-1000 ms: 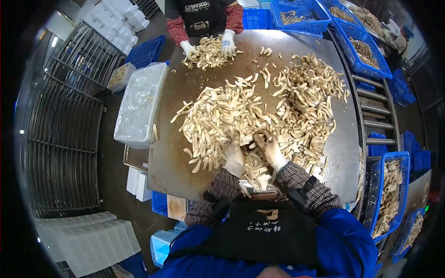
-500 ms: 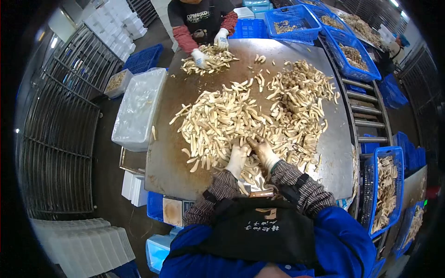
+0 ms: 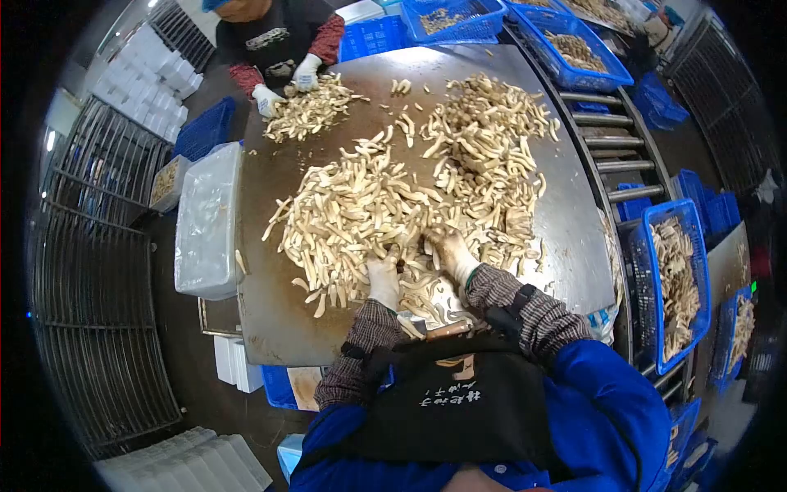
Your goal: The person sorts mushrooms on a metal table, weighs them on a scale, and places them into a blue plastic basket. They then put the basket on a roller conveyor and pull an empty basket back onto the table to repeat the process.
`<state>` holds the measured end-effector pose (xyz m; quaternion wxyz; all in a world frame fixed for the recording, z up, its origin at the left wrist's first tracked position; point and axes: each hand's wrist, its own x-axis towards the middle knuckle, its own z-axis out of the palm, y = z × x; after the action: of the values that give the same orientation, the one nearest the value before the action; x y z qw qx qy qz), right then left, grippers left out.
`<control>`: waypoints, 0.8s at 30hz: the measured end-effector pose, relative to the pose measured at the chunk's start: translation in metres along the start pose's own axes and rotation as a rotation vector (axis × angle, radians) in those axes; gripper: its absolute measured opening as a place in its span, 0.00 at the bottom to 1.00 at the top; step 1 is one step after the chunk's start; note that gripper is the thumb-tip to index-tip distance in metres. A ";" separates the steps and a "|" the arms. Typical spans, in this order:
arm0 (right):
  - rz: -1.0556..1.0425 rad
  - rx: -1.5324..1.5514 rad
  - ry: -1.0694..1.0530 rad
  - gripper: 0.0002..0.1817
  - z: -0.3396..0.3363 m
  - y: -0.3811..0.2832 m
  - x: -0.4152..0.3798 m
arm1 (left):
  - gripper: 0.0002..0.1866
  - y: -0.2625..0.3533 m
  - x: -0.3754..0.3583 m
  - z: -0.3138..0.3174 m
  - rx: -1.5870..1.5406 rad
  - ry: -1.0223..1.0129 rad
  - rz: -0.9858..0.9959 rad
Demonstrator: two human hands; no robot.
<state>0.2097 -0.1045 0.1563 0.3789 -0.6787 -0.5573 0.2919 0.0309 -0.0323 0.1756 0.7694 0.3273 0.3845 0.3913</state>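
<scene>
A wide pile of pale, finger-long mushrooms (image 3: 344,217) lies on the metal table (image 3: 270,328). At the near edge of this pile is my left hand (image 3: 383,277) in a white glove, its fingers curled among the mushrooms. My right hand (image 3: 451,250), also gloved and stained at the fingertips, bends inward a little to the right. Whatever the fingers of either hand hold is hidden. Loose mushrooms lie between and below my hands. Close to my apron rests a wooden handle (image 3: 449,330), perhaps a knife's. Browner mushrooms (image 3: 492,123) are heaped at the far right.
Across the table, a person's gloved hands (image 3: 283,88) touch a smaller mushroom heap (image 3: 307,115). A plastic-lined white box (image 3: 209,221) stands against the left edge. Blue crates of mushrooms (image 3: 668,283) line the right side beside a roller conveyor (image 3: 615,154).
My view has shifted, so the table sits further left and higher. My hands have moved apart, the left one drawing away from the right. The other person's hands remain at their heap.
</scene>
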 end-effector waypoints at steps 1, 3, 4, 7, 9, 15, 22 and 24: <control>0.245 0.510 -0.038 0.33 -0.015 -0.029 -0.003 | 0.23 -0.025 0.014 -0.019 0.003 -0.004 -0.015; 0.302 0.592 -0.056 0.44 -0.039 -0.049 -0.014 | 0.22 -0.044 0.026 -0.028 0.350 -0.092 0.211; 0.339 0.580 -0.091 0.44 -0.065 -0.064 -0.025 | 0.19 -0.017 0.010 0.002 0.284 -0.080 0.124; 0.112 -0.361 0.095 0.46 -0.109 0.007 -0.053 | 0.24 0.003 0.007 0.021 0.316 -0.110 -0.175; 0.315 -0.588 -0.074 0.46 -0.155 0.019 -0.059 | 0.21 -0.006 0.009 0.025 0.450 -0.101 -0.134; 0.482 -0.540 -0.043 0.43 -0.179 0.061 -0.052 | 0.20 -0.057 0.053 0.002 1.020 -0.141 -0.026; 0.447 0.648 -0.094 0.23 -0.149 -0.052 -0.003 | 0.34 0.024 0.031 0.073 0.410 -0.448 -0.180; 0.480 1.021 -0.138 0.25 -0.105 -0.081 0.001 | 0.40 0.044 0.011 0.110 0.454 -0.461 -0.245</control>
<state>0.2525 -0.1158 0.2808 0.5449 -0.4963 -0.1990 0.6459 0.1130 -0.0239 0.2610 0.7848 0.5212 0.3145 0.1163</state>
